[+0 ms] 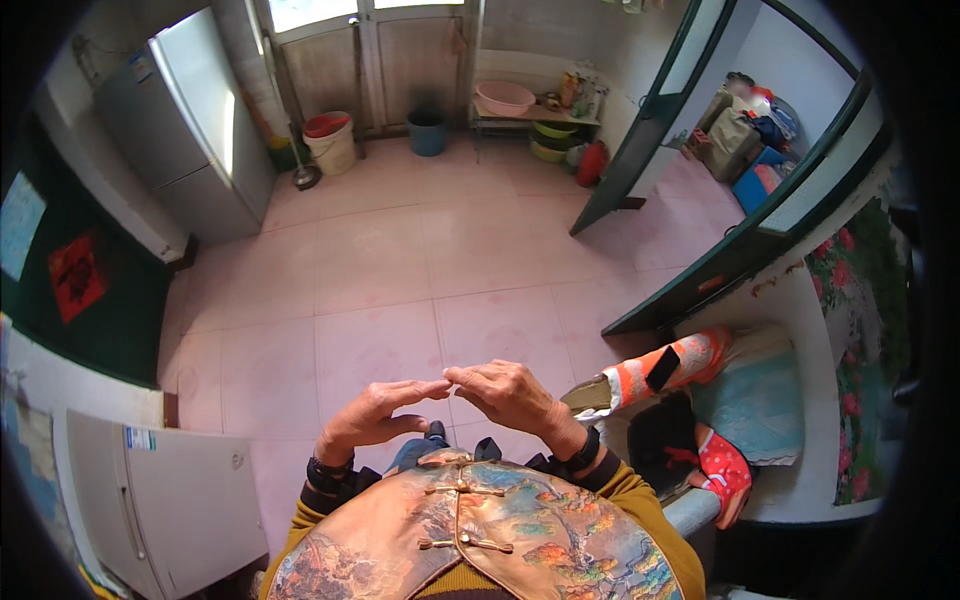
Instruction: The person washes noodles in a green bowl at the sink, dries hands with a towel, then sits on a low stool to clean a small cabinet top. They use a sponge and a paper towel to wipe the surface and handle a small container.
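Note:
Both my hands are raised in front of my patterned vest [400, 520], and neither one holds anything. The fingers of my left hand [380, 412] stretch to the right, with the thumb apart below them. My right hand [512, 396] points left, palm turned down, its fingers extended. The fingertips of the two hands meet or nearly meet; whether they touch, I cannot tell. A dark band [328, 474] circles my left wrist and another dark band [583, 450] my right. Beneath the hands lies the pink tiled floor [380, 340].
At the right, a bench bears an orange-white cloth [640, 380], a black phone [663, 368] and a blue cushion [745, 410]. Left stand a tall fridge [190, 140] and a white cabinet [180, 510]. Buckets [335, 150] and a low table [535, 120] line the far wall. Green doors [640, 150] stand ajar.

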Available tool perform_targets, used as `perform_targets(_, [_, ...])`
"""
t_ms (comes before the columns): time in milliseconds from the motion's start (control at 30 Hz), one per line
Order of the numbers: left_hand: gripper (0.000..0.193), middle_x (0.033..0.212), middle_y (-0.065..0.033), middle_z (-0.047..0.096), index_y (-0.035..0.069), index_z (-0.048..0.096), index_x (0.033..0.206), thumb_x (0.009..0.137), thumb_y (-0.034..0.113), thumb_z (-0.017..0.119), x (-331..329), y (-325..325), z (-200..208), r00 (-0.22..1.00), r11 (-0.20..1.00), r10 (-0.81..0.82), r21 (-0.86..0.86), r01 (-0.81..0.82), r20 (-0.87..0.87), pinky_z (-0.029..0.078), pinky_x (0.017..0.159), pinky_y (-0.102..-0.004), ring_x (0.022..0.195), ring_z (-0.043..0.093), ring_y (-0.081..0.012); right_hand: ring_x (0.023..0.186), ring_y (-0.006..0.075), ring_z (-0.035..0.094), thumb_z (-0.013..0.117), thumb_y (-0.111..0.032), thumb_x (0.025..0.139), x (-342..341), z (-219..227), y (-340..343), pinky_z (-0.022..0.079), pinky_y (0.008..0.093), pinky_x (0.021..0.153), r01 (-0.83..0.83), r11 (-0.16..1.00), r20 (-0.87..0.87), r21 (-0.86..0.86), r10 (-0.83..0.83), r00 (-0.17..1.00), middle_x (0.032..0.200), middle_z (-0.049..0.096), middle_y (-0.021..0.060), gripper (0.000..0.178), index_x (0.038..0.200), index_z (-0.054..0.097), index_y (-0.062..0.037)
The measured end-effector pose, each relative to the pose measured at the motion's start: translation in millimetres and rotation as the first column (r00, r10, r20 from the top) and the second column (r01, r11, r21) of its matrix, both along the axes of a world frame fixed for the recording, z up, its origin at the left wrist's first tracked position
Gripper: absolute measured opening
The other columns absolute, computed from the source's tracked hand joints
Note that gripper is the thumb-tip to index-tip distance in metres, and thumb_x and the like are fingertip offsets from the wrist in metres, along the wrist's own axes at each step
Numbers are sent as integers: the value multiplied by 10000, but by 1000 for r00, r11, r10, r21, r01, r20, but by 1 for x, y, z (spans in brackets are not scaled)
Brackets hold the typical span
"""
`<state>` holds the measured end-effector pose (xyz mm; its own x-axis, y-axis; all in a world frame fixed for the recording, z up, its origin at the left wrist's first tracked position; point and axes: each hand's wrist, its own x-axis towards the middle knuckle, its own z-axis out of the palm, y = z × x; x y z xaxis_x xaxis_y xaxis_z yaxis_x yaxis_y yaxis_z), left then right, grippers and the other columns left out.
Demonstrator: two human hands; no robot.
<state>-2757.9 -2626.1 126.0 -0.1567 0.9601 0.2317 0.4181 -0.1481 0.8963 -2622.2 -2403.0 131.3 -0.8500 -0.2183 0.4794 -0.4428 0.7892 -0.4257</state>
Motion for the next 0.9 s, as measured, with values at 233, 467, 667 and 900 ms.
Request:
perform_targets(233, [579,1252,-149,678,93,528,1429,887,114,733,-72,101,5,972,965,-232,-119,235,33,548,942,-397,1128,668,-313,835,266,724,695,-108,901,-28,0,63,562,357,687,201,977,40,-65,-199,979,980,739,113,304,1189,645,-25])
perform_targets(467, [564,1254,-156,676,46,535,1410,887,115,733,-99,252,-2,902,896,-431,-121,427,-5,544,948,-401,1122,664,-332,759,291,703,699,-93,881,-23,-12,173,551,378,654,413,907,91,-83,-406,910,854,712,116,248,1107,642,-7])
perform_targets(667, [595,1289,-159,654,67,538,1416,862,120,752,-115,378,22,889,884,-448,-191,426,-90,545,927,-404,1112,658,-362,776,315,702,708,-103,885,-41,-7,280,550,385,659,477,859,-37,-185,-491,870,845,705,142,257,1112,645,0])
perform_targets(900, [582,1289,-182,647,75,544,1416,867,78,736,-152,448,23,926,922,-372,-142,361,-64,550,918,-408,1090,664,-365,786,324,706,712,-101,883,-87,-13,363,561,388,679,431,871,24,-236,-438,899,898,719,162,258,1115,663,1])
